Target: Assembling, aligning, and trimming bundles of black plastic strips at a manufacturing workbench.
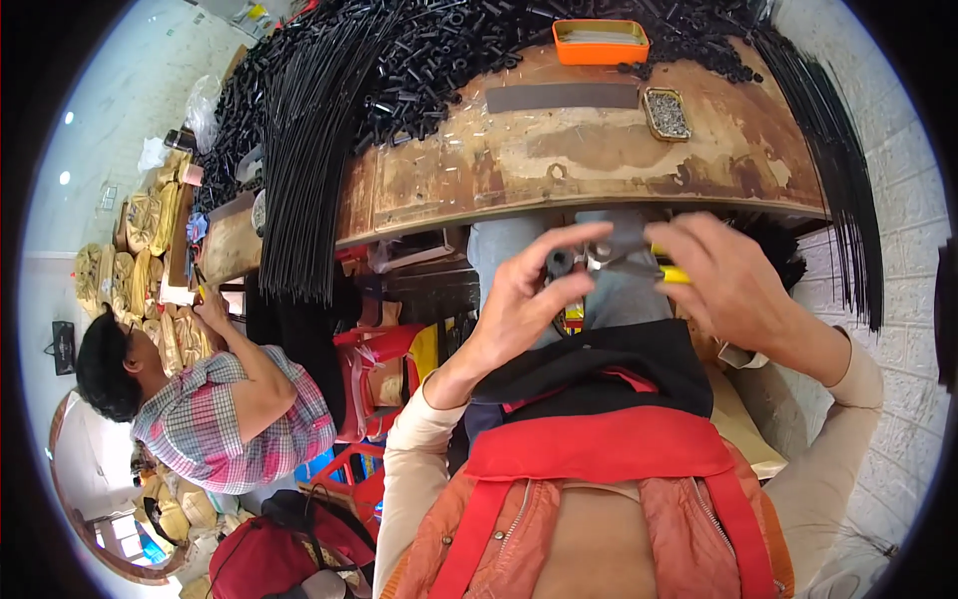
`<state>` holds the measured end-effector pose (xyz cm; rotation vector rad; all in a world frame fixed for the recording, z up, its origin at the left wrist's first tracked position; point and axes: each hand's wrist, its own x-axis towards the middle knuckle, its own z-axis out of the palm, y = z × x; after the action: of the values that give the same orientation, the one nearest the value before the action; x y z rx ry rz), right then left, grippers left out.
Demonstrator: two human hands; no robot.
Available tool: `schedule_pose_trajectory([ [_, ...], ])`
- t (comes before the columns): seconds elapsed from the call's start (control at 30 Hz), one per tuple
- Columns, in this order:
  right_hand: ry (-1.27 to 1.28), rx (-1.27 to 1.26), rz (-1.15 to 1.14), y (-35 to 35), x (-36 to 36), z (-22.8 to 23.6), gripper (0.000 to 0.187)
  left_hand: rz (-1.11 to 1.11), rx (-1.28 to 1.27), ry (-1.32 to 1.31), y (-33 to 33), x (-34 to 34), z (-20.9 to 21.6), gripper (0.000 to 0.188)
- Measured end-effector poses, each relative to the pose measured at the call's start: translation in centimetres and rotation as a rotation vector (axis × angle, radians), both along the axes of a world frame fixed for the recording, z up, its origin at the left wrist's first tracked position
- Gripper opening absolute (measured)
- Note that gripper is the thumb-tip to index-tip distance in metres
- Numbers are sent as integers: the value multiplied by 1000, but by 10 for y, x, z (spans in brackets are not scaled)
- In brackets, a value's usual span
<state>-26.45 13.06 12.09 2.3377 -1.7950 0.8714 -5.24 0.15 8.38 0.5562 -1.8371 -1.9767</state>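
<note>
In front of my lap, my left hand (534, 290) pinches a short black tubular part (560, 263) between thumb and fingers, its round hollow end showing. My right hand (723, 275), slightly smeared by motion, is closed around yellow-handled pliers (675, 274). The metal jaws of the pliers reach left to the black part, at or very near its side. Whether they grip anything small there, I cannot tell. Both hands are held above my knees, just short of the workbench (579, 180).
A large heap of black tubular parts (419, 70) covers the bench's far side. Bundles of thin black rods (314, 170) hang over its edge. An orange tray (601, 44) and a small tin of metal bits (667, 114) stand there. A co-worker (230, 409) sits at left.
</note>
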Motion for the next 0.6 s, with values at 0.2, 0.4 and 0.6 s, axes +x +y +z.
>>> schedule_pose_trajectory([
  [0.2,-1053,1284,95,10,4,2,42,-119,46,70,-1,1,-22,56],
  [0.4,-118,73,29,3,-11,-21,39,-90,164,-53,-14,-10,-26,52],
  [0.6,-1369,1451,384,-2,-18,-19,39,-198,18,42,-18,-6,-35,55],
])
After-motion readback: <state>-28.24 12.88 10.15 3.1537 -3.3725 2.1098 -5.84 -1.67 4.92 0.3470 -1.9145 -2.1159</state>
